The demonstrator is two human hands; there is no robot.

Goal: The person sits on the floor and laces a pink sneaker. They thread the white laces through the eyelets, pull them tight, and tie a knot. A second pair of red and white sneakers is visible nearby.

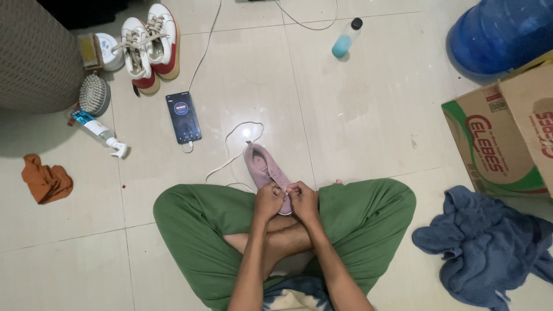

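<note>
A pink shoe (260, 163) lies on the tiled floor in front of my crossed legs in green trousers, toe pointing away from me. My left hand (269, 201) and my right hand (302, 199) meet at the shoe's heel end, both pinching its lace near the upper eyelets. A loose white lace (233, 145) loops over the floor beside the shoe's toe. The shoe's rear part is hidden behind my fingers.
A phone (184, 117) on a cable lies ahead left. Beyond it stand a pair of white-and-red shoes (149, 45), a brush (94, 94), a spray bottle (99, 132) and an orange rag (46, 180). A small bottle (346, 38), cardboard box (503, 138), blue jug (501, 33) and blue cloth (488, 245) sit right.
</note>
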